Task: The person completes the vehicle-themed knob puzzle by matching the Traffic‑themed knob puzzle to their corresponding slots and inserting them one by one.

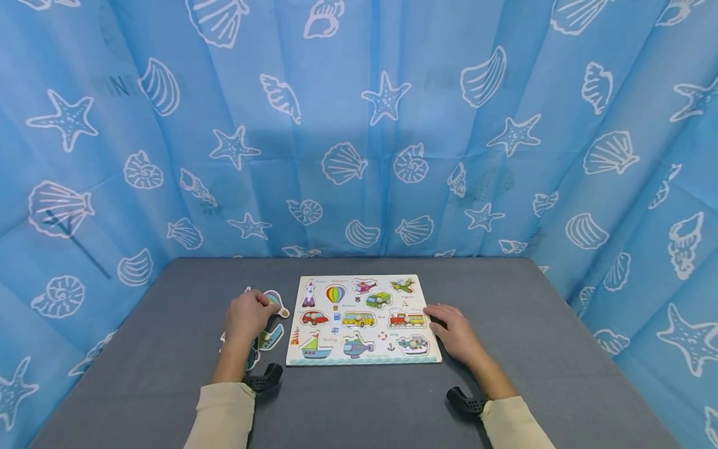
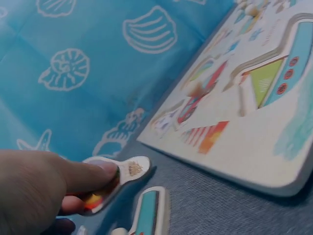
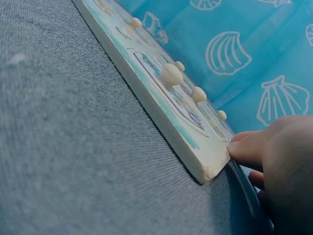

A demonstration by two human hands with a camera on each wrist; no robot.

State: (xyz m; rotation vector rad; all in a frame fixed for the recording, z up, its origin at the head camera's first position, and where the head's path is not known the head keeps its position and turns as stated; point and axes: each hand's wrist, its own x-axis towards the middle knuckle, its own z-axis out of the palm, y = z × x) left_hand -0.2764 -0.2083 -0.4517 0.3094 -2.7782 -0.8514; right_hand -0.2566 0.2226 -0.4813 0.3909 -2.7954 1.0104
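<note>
A: Nearest the camera, which hand has hold of something?

B: The left hand [image 1: 247,317], in a beige sleeve [image 1: 224,405], pinches the balloon piece [image 1: 277,300] in its fingertips. At that hand's 4 o'clock, just beside it on the grey table [image 1: 359,411], lies a teal piece [image 1: 272,338]. Twelve o'clock points to the curtain [image 1: 387,156].

A: And the right hand [image 1: 451,330]?

B: It grasps nothing; its fingers, loosely extended, touch the right edge of the board [image 1: 359,361].

A: How does the balloon piece lie?

B: Tilted, its long axis running roughly 10 to 4, basket end toward the board's left edge and apart from it. At the piece's 3 o'clock, the printed balloon [image 1: 335,293] stands upright, 12 to 6, so the two axes do not match. The left hand is the nearer one; the right sits across the board, between the printed balloon's 3 and 4 o'clock.

A: Any writing?

B: On the board, small labels read "Balloon" [image 1: 348,306], "Bus" [image 1: 381,317] and "Submarine" [image 1: 377,355]; others are too faint to vouch for. Farthest off, at 10 o'clock, the curtain bears dim letter shapes [image 1: 118,85]. No brand is legible.
</note>
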